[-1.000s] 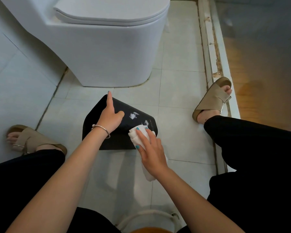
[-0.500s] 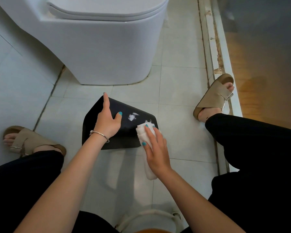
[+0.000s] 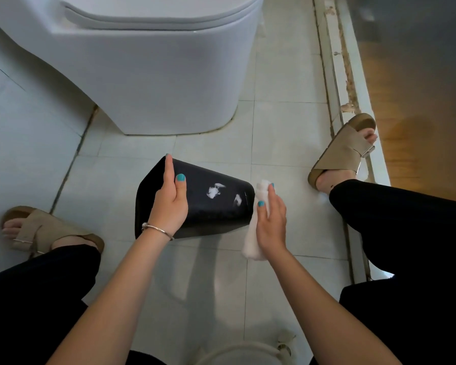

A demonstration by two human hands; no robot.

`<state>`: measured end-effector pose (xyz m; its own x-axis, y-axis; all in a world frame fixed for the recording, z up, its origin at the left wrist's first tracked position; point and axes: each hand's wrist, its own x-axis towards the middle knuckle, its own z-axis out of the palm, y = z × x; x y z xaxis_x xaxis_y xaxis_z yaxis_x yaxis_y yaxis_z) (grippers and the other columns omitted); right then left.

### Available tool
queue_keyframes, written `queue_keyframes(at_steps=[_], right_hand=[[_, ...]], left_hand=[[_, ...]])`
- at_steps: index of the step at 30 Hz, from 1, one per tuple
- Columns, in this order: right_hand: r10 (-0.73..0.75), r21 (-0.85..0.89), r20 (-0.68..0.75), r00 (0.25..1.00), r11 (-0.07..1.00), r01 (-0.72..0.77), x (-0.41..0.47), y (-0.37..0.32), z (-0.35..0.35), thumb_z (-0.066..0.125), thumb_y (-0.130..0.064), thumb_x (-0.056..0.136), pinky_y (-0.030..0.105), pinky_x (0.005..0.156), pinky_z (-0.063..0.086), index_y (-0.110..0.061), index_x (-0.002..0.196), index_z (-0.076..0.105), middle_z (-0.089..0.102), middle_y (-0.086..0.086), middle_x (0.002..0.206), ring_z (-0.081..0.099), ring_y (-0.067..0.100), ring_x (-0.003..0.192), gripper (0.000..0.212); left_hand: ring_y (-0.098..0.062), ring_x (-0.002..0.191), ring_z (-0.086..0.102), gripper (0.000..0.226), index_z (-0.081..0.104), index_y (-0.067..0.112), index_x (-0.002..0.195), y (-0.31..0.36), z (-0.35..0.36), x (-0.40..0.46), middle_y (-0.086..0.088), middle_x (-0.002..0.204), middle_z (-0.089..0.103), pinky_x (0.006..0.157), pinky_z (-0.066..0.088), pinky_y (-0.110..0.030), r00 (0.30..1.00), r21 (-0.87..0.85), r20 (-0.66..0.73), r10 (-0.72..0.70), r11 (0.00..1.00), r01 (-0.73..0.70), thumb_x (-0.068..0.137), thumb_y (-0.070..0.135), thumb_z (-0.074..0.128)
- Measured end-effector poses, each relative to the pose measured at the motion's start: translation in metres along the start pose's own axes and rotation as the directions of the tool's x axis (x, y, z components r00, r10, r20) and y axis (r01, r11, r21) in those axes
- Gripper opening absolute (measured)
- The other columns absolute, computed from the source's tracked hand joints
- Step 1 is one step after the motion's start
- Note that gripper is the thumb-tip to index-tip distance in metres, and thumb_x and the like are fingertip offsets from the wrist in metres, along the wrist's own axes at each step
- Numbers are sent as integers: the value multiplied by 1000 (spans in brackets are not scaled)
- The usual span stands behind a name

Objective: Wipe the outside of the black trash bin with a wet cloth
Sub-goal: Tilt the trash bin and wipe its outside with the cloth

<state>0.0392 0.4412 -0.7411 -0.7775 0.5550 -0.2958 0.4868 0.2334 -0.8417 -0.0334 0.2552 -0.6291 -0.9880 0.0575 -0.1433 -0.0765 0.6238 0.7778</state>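
Black trash bin (image 3: pixel 208 206): one, lying on its side on the tiled floor (image 3: pixel 287 143) in front of the toilet (image 3: pixel 148 75), wide open end toward the person's left, narrower base end toward the right; upper wall carries pale whitish smears near the base end. Left hand (image 3: pixel 170 204): set on the bin's upper wall near the open end, fingers (image 3: pixel 168 169) laid out straight along the surface, thumb spread beside them on the wall, palm pressing down; nothing curled round the rim that can be seen. Bracelet (image 3: pixel 157 229): thin, silver, on the left wrist. Wet cloth (image 3: pixel 251 242): white, bunched, held upright in the right hand (image 3: pixel 271 222) just beside the bin's base end; upper tip shows above the fingertips, lower end hangs below the palm toward the floor; whether the cloth touches the bin cannot be told. Right-hand fingers: wrapped loosely round the cloth, thumb on the near side, nails painted teal. Sandals: two, tan, one on the left foot (image 3: pixel 45 233) left of the bin, one on the right foot (image 3: pixel 348 151) by the raised threshold (image 3: pixel 337 75) to the right. Trousers (image 3: pixel 406 233): black, both knees bent either side of the arms.
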Motion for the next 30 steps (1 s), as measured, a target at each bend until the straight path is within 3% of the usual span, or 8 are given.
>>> queue_keyframes(at_steps=[5, 6, 8, 10, 14, 23, 27, 30], right_hand=[[-36, -231, 147, 989, 971, 69, 12, -3, 2, 34, -40, 104, 40, 102, 36, -48, 150, 20, 24, -3, 157, 38, 28, 128, 49], [-37, -266, 161, 986, 961, 79, 13, -4, 2, 33, -40, 104, 41, 100, 37, -49, 150, 19, 23, -4, 157, 38, 29, 127, 48], [-33, -318, 179, 983, 944, 89, 15, -5, 2, 30, -40, 104, 42, 97, 39, -49, 150, 17, 23, -5, 158, 40, 31, 124, 48], [-23, -350, 186, 982, 933, 88, 17, -5, 0, 30, -39, 105, 42, 96, 39, -48, 150, 17, 23, -4, 158, 40, 32, 123, 48], [-36, -364, 171, 985, 926, 97, 12, -5, -1, 30, -37, 105, 42, 96, 42, -46, 151, 17, 26, -4, 156, 41, 31, 121, 49], [-143, -247, 197, 970, 950, 190, 4, -10, -2, 34, -34, 104, 33, 94, 36, -49, 149, 23, 28, -10, 153, 42, 24, 122, 48], [-48, -255, 184, 982, 962, 95, 16, -2, -6, 33, -35, 104, 37, 96, 36, -52, 147, 22, 29, -8, 154, 43, 27, 125, 48], [10, -297, 213, 977, 953, 55, 25, -8, -7, 31, -36, 104, 40, 96, 36, -55, 147, 21, 26, -9, 156, 41, 31, 125, 48]], left_hand=[[7, 58, 34, 50, 10, 27, 153, -3, 2, 0, 24, 73, 23, 56, 30, -10, 999, -38, -46, -27, 999, 25, 105, 26, 26], [4, 59, 37, 50, 11, 28, 153, -3, 2, 0, 24, 73, 25, 56, 31, -11, 998, -48, -54, -28, 999, 25, 105, 27, 26], [-21, 63, 44, 50, 11, 29, 153, -2, 3, -1, 22, 73, 30, 61, 37, -26, 998, -61, -56, -21, 998, 18, 105, 28, 26], [-25, 63, 41, 51, 12, 28, 153, -1, 4, 1, 19, 72, 36, 63, 36, -33, 999, -59, -48, -17, 998, 14, 104, 28, 26], [-19, 55, 34, 51, 12, 27, 153, 6, 8, 4, -10, 66, 39, 58, 31, -33, 1000, -81, -6, 8, 997, -9, 104, 28, 28], [-16, 51, 34, 52, 13, 30, 152, 15, 21, 0, -3, 57, 35, 54, 30, -34, 999, -69, 15, 37, 997, -36, 103, 28, 30], [-10, 43, 30, 52, 12, 30, 152, 15, 25, -5, 2, 52, 32, 50, 27, -32, 999, -68, -3, 36, 997, -36, 103, 28, 30], [-9, 45, 31, 52, 11, 30, 153, 9, 17, -4, -7, 58, 38, 52, 29, -34, 1000, -78, -25, 9, 997, -11, 104, 28, 29]])
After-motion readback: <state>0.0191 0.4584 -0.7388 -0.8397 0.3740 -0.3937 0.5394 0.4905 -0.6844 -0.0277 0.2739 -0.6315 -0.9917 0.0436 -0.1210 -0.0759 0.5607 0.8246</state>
